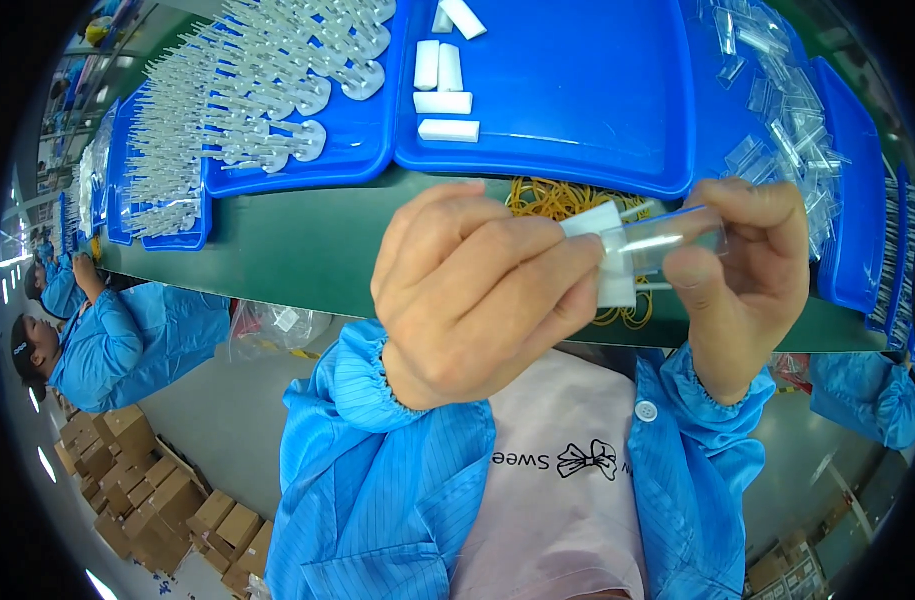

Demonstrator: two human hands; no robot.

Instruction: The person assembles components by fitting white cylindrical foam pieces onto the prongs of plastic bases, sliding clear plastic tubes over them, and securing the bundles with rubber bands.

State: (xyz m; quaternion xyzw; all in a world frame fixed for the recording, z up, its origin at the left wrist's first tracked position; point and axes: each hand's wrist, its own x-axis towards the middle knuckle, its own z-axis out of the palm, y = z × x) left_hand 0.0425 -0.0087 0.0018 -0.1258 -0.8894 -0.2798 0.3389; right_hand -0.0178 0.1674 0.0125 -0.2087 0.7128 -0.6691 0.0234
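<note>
Already the left hand (478,290) pinches a white block (603,255) partway into the clear sleeve (668,240) gripped by the right hand (753,270); four blocks (444,90) wait.

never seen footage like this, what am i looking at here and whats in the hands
There is no machine here: a camera worn on a person's head looks down at their own two bare hands, and its wide lens bends the edges. The left hand pinches a small white piece, partly inside a clear plastic sleeve gripped by the right hand. Beyond them is a green table with blue trays: one holds a few white blocks, another holds rows of pale plastic parts, and a third holds clear sleeves. Yellow rubber bands lie behind the hands. Other workers in blue coats sit at left.
</note>
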